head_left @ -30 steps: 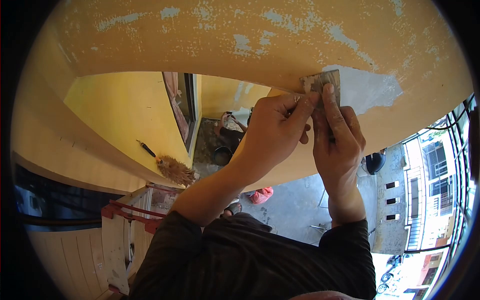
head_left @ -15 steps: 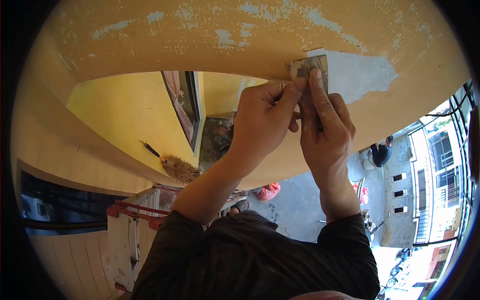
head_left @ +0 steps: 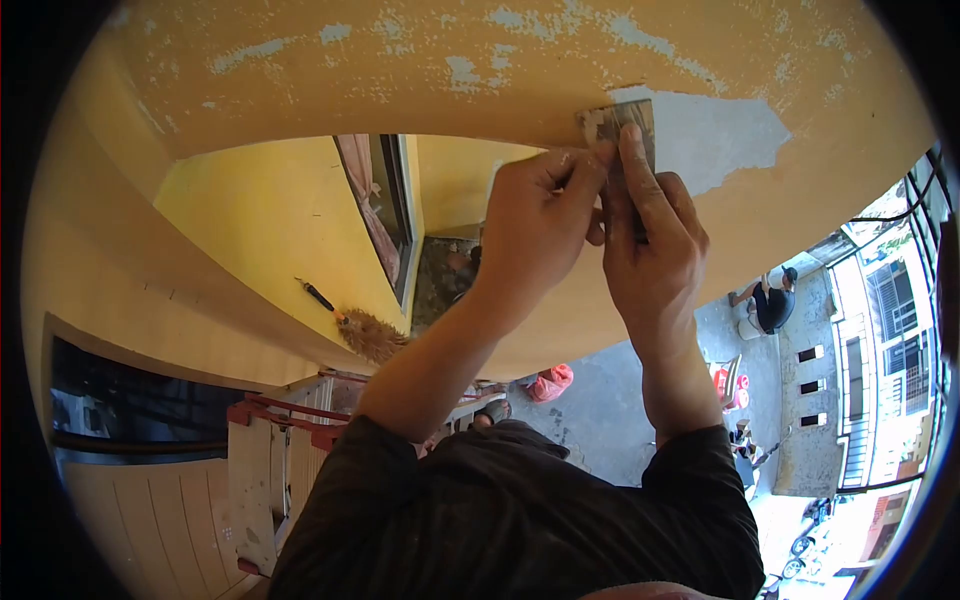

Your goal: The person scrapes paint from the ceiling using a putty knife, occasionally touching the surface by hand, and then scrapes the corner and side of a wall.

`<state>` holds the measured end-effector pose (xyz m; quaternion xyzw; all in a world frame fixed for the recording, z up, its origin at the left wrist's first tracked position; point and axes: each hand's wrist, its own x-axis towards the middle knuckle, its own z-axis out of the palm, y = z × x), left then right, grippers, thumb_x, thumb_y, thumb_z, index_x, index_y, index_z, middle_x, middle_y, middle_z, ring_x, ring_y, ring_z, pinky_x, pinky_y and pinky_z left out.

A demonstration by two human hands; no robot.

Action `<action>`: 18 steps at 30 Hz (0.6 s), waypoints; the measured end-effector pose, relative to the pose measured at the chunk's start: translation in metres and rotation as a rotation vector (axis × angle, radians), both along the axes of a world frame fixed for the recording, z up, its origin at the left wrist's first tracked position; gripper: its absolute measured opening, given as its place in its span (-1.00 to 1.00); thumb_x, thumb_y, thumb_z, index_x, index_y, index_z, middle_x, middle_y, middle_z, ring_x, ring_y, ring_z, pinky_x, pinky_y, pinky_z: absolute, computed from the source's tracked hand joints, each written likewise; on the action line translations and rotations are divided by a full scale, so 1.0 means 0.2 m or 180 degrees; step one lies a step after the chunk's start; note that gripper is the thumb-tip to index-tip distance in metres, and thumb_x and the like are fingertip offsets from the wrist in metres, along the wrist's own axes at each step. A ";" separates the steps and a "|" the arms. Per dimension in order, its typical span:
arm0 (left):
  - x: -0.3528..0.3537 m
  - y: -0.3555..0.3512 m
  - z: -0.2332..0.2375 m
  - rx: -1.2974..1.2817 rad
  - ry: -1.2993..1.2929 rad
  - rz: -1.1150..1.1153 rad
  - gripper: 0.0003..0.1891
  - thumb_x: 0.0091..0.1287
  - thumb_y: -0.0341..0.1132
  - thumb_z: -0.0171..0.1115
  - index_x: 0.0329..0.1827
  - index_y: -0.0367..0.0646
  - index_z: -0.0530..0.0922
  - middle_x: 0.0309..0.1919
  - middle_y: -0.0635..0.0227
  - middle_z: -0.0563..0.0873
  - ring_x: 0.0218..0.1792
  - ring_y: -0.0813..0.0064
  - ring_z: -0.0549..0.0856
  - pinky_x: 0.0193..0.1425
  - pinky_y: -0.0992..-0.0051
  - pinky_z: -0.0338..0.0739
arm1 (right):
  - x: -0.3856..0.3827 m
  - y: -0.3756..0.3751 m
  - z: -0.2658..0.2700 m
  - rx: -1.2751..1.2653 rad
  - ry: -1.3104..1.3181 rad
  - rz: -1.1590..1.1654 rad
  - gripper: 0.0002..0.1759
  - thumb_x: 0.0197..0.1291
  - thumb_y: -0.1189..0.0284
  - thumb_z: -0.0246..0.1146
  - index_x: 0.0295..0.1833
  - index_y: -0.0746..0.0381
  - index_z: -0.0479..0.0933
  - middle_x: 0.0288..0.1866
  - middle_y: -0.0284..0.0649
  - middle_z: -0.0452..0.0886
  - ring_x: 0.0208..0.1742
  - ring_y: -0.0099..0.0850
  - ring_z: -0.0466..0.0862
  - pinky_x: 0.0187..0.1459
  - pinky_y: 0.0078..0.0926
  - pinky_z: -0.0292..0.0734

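Observation:
Up against the peeling orange painted surface (head_left: pixel 540 115), a putty knife (head_left: pixel 603 120) has its wide blade at the left edge of a pale bare patch (head_left: pixel 720 135). My right hand (head_left: pixel 655 235) is closed around its handle, with a finger laid along the blade. My left hand (head_left: pixel 540 220) is closed in a pinch at the lower left of the blade, its thumb and fingertips against the tool. Most of the handle is hidden by my hands.
A ladder (head_left: pixel 255 480) with red fittings stands at lower left. On the yellow wall side lies a feather duster (head_left: pixel 370 335). Below are a red bag (head_left: pixel 550 382) on the floor and a person (head_left: pixel 770 300) seated at right. Cables (head_left: pixel 900 210) hang at far right.
The view has shifted a little, so the surroundings sit slightly further right. Both hands keep the same hold on the putty knife, which stays near the patch's left edge.

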<state>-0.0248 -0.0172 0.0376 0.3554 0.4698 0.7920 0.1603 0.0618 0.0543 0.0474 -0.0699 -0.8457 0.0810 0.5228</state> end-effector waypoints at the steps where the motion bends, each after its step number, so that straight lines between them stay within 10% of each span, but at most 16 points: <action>1: 0.00 0.00 0.01 -0.0097 -0.0019 0.0048 -0.69 0.39 -0.24 0.13 -0.39 -0.33 0.60 -0.68 0.42 0.57 -0.68 0.70 0.52 -0.61 0.68 0.37 | -0.01 0.01 0.02 -0.0013 -0.0048 0.0014 -0.52 0.08 0.64 0.27 0.18 0.20 0.51 -0.50 -0.17 0.42 -0.59 -0.33 0.50 -0.55 -0.37 0.44; 18: -0.02 -0.01 0.04 -0.0105 0.0032 0.0225 -0.63 0.38 -0.21 0.13 -0.54 -0.30 0.55 -0.76 0.39 0.52 -0.72 0.69 0.51 -0.66 0.60 0.32 | -0.06 -0.02 0.03 -0.0128 0.0032 0.0003 -0.52 0.10 0.71 0.19 0.19 0.22 0.51 -0.55 -0.22 0.41 -0.60 -0.50 0.42 -0.55 -0.52 0.36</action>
